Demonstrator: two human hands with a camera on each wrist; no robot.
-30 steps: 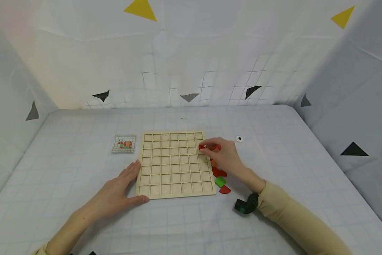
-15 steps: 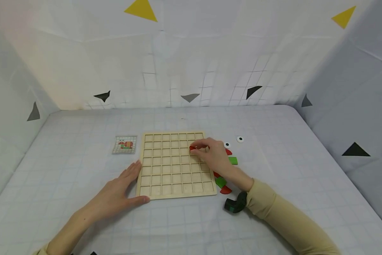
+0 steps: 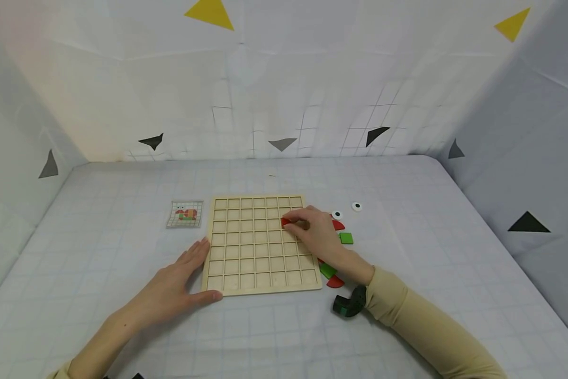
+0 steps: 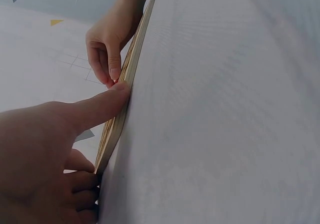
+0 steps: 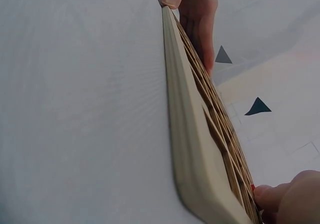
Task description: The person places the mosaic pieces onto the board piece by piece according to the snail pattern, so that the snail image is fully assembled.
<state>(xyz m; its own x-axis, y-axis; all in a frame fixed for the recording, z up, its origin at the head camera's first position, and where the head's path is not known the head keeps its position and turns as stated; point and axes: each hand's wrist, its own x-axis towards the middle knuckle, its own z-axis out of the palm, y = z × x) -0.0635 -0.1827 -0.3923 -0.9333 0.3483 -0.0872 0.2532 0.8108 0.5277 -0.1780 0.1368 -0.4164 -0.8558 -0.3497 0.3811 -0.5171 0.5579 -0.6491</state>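
Note:
A pale wooden grid board (image 3: 247,252) lies flat on the table. My left hand (image 3: 170,289) rests at its near left corner, fingers stretched along the left side and the thumb on the near edge. Over a cell in the upper right of the board, my right hand (image 3: 322,235) pinches a small red piece (image 3: 285,222) between thumb and fingers. The fingertips hide much of that piece. In the right wrist view, only a sliver of red piece (image 5: 253,187) shows beside the fingertips, right at the grid's ridges.
Right of the board lie a red quarter-round piece (image 3: 338,225), a green square (image 3: 346,238), a green piece (image 3: 328,270), a red fan-shaped piece (image 3: 335,281) and two eye discs (image 3: 357,206). A picture card (image 3: 185,214) lies left of the board. My right forearm covers some pieces.
My right hand has moved left from the loose pieces onto the board, carrying the red piece, then stays nearly still over the cell. The left hand has kept its place.

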